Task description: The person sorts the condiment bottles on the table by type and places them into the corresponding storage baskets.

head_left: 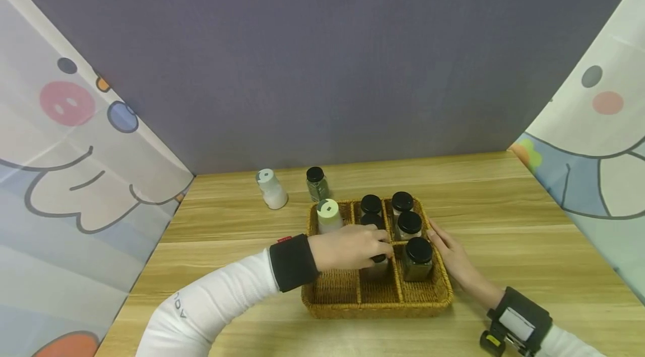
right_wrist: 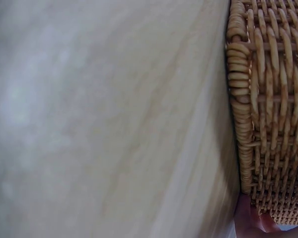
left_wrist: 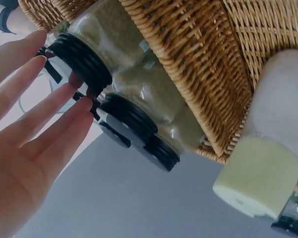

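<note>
Hands at the wicker tray

Wicker tray (head_left: 375,295) sits on the wooden table (head_left: 504,206), divided into compartments; black-lidded glass jars stand upright in its middle and right columns; a pale-capped bottle (head_left: 328,215) stands in the far left compartment. Left hand (head_left: 353,246) reaches across the tray, fingers over the black lid of the jar (head_left: 375,267) in the middle column, near row; the head view shows the lid mostly covered; the left wrist view shows the fingers (left_wrist: 44,114) straight and spread, tips at the lid rim, so touching rather than clasping, as far as can be judged. Right hand (head_left: 456,259) lies flat along the tray's right outer wall, fingers straight, likely steadying it; the right wrist view shows only weave and tabletop. Jar in question: square clear glass, ribbed black screw lid, greenish-brown powder inside; neighbour jar (head_left: 417,259) in the right compartment, just beside it. Outside the tray: a white bottle (head_left: 272,188) and a dark-lidded jar (head_left: 317,183) near its far edge.
</note>
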Tool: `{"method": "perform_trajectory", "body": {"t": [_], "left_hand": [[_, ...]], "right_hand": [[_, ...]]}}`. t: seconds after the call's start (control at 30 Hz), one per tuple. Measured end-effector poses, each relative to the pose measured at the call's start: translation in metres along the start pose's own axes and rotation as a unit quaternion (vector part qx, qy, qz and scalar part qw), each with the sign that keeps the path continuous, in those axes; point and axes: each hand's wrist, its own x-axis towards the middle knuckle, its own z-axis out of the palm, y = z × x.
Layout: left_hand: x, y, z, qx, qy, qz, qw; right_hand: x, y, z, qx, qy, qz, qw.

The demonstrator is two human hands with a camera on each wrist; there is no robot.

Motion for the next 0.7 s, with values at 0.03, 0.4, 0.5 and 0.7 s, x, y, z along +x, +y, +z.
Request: {"method": "perform_trajectory", "body": {"t": [0.03,0.4,0.5,0.7], "left_hand": [[-0.001,-0.001,-0.001,-0.001,-0.003,-0.001,1.0],[-0.012,-0.028,-0.017,-0.091,-0.019,-0.055,0.9941],[-0.017,-0.041,-0.019,-0.11,0.011,-0.074,0.991],[-0.024,-0.07,-0.017,-0.119,0.072,-0.12,0.983]], "right_hand": [[0.0,0.0,0.0,0.0,-0.001,0.0,1.0],[-0.001,-0.002,-0.001,-0.007,0.003,-0.003,1.0],[-0.001,-0.002,0.0,-0.005,0.002,-0.007,1.0],[-0.001,-0.003,0.0,-0.008,0.0,-0.007,1.0]]}}
